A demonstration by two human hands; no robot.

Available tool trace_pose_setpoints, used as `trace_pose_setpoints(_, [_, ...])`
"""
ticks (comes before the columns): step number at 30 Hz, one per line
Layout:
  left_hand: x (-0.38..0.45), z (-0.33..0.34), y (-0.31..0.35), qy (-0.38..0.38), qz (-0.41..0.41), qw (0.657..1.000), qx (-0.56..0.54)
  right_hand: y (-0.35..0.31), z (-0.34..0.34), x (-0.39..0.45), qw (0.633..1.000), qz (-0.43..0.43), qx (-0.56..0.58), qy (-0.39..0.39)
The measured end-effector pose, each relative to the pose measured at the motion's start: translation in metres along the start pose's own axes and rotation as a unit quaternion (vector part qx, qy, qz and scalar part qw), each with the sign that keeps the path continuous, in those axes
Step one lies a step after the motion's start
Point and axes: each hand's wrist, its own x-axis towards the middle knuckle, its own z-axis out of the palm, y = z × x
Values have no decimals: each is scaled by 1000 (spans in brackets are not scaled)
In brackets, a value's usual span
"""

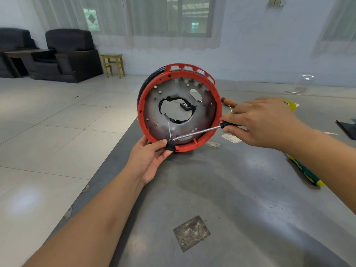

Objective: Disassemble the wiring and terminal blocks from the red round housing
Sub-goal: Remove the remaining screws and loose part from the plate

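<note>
The red round housing (141,114) stands on edge near the left side of the grey table (231,189), its open face toward me, with a grey metal plate and a ragged centre hole inside. A small black terminal block (170,146) sits on its lower rim, thin wires rising from it. My left hand (152,160) holds the rim from below, thumb and fingers pinching the black block. My right hand (264,122) grips a black-handled screwdriver (198,132), whose metal tip reaches the top of the block.
An orange-handled tool (228,101) lies behind the housing. A green and yellow tool (306,170) lies at the right under my forearm. A black part (346,128) sits at the table's right edge. The table's left edge drops to a tiled floor.
</note>
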Motion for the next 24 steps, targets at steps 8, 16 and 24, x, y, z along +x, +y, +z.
trace_pose_setpoints(8, [3,-4,1,15,-8,999,-36,-11,4,-5,999,40,19,-19])
trace_pose_setpoints(16, [2,-4,0,-16,-16,1000,-19,5,-14,21,998,-29,-33,-51])
trace_pose_setpoints(24, [3,-7,2,-23,-36,999,-24,12,-19,35,995,-71,-36,-56])
